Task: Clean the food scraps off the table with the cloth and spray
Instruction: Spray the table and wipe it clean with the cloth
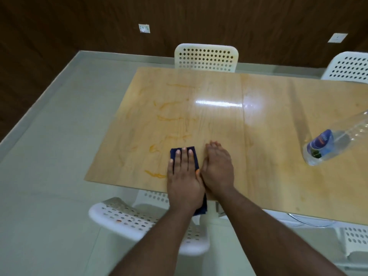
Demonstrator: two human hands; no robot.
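Note:
A dark blue cloth [196, 156] lies near the front edge of the light wooden table [268, 146], with part of it hanging over the edge. My left hand [184, 176] presses flat on it with straight fingers. Right beside it, my right hand [218, 168] rests flat on the bare tabletop. Orange smears [169, 118] streak the left half of the table, one of them just left of my left hand. A clear plastic bottle [336, 141] with a blue label stands at the right, with a little liquid in it.
White perforated chairs stand around the table: one at the far side [206, 57], one at the far right [350, 65], one below the near edge [139, 220] and another at the lower right [354, 242]. Pale floor lies to the left.

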